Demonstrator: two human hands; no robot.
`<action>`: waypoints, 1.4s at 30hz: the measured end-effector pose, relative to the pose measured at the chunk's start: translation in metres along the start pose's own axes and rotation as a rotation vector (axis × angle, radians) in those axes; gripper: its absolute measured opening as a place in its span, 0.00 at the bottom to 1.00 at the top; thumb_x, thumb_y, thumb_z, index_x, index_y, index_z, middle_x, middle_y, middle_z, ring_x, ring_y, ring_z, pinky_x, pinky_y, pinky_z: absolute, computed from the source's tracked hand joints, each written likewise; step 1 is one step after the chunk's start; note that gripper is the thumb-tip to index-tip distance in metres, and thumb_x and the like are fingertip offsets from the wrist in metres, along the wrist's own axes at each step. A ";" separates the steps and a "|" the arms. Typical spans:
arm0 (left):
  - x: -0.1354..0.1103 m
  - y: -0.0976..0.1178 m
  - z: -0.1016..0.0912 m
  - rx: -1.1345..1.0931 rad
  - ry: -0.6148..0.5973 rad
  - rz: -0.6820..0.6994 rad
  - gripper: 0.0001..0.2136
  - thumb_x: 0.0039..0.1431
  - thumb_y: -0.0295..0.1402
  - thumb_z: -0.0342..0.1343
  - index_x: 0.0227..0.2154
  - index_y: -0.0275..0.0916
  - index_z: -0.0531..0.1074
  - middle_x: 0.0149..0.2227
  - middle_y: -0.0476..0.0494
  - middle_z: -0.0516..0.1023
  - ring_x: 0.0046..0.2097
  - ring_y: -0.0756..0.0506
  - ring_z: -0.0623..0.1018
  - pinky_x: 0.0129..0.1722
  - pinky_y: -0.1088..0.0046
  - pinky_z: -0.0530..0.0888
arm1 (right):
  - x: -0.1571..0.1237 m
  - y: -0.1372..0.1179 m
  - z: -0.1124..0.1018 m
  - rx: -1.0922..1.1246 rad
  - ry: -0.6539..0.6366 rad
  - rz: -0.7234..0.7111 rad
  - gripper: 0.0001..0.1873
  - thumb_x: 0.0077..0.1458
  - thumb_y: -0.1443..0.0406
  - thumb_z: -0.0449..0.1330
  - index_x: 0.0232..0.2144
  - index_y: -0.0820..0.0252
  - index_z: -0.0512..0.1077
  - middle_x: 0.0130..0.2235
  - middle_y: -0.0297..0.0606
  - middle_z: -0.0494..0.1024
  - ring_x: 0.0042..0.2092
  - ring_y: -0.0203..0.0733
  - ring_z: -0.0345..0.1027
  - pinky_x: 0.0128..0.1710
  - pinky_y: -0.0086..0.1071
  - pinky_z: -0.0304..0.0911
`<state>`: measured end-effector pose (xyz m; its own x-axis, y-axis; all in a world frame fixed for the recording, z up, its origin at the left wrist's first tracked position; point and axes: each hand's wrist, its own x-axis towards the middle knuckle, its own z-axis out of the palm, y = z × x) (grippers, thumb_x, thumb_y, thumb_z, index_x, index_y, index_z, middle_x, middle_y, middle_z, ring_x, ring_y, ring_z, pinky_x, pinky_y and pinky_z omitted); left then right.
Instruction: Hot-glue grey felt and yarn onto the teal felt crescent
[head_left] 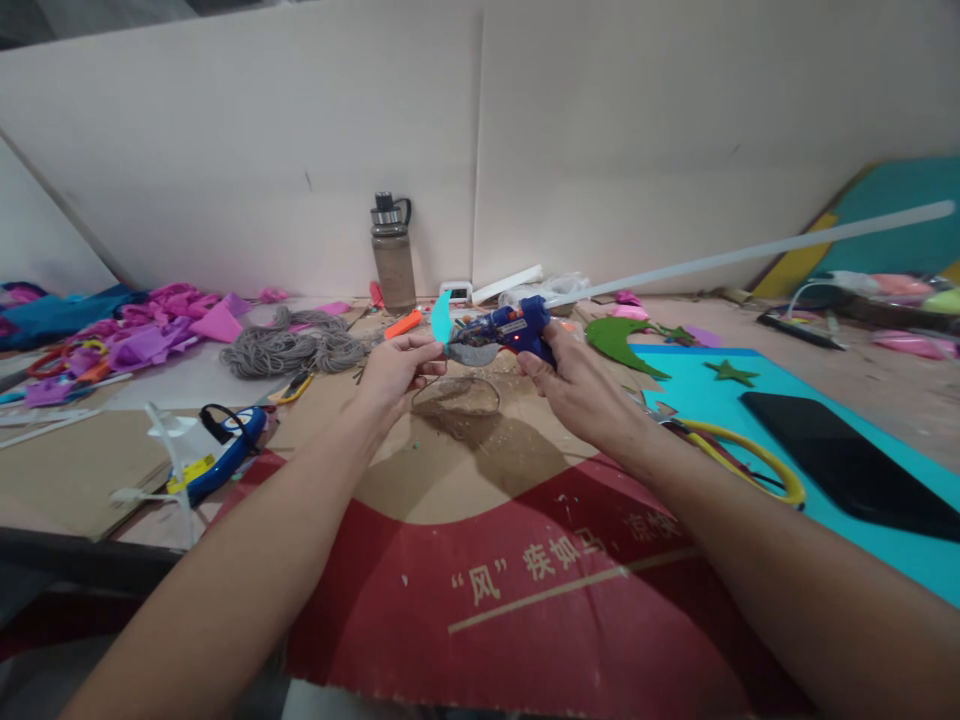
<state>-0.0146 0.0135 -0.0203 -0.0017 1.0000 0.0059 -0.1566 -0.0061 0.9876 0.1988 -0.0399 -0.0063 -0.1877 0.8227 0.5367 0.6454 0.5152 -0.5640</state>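
My right hand [571, 385] is closed round a blue hot glue gun [516, 327] with a long pale glue stick [750, 252] jutting out of its back toward the upper right. Its nozzle points left at a small crescent-shaped piece, teal on top and grey below [459, 338], pinched in my left hand [396, 370]. Both hands hover above a brown and red cardboard sheet [480, 560]. A thin wire loop [456, 396] hangs or lies just below the piece.
A second blue glue gun [225, 450] lies at the left. Grey cord [289, 348], pink and purple felt scraps [150, 330] and a water bottle [393, 255] stand behind. At right lie a teal sheet [825, 420], a green star [731, 373], yellow-handled scissors [739, 455] and a black phone [847, 462].
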 end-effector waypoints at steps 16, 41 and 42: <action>-0.002 0.002 0.003 0.001 0.010 0.002 0.08 0.44 0.27 0.65 0.26 0.34 0.70 0.21 0.47 0.75 0.22 0.53 0.75 0.15 0.83 0.57 | 0.000 -0.002 -0.001 0.028 0.002 0.029 0.24 0.60 0.60 0.51 0.57 0.61 0.63 0.52 0.51 0.74 0.49 0.53 0.70 0.49 0.49 0.65; -0.001 -0.002 0.001 0.029 -0.001 0.039 0.11 0.40 0.31 0.68 0.25 0.35 0.71 0.22 0.48 0.75 0.23 0.52 0.75 0.17 0.83 0.57 | 0.000 0.003 0.000 -0.060 0.058 0.061 0.17 0.59 0.58 0.50 0.47 0.59 0.67 0.45 0.49 0.76 0.44 0.55 0.71 0.43 0.49 0.66; -0.002 -0.002 0.001 0.031 -0.001 0.036 0.12 0.39 0.31 0.68 0.25 0.35 0.71 0.22 0.48 0.75 0.23 0.52 0.76 0.17 0.82 0.57 | 0.000 0.003 0.000 -0.062 0.057 0.065 0.17 0.59 0.58 0.50 0.46 0.59 0.67 0.45 0.49 0.76 0.44 0.55 0.71 0.42 0.49 0.66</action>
<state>-0.0133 0.0119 -0.0221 -0.0062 0.9991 0.0420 -0.1259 -0.0425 0.9911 0.2010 -0.0384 -0.0083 -0.1031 0.8380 0.5359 0.6998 0.4440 -0.5596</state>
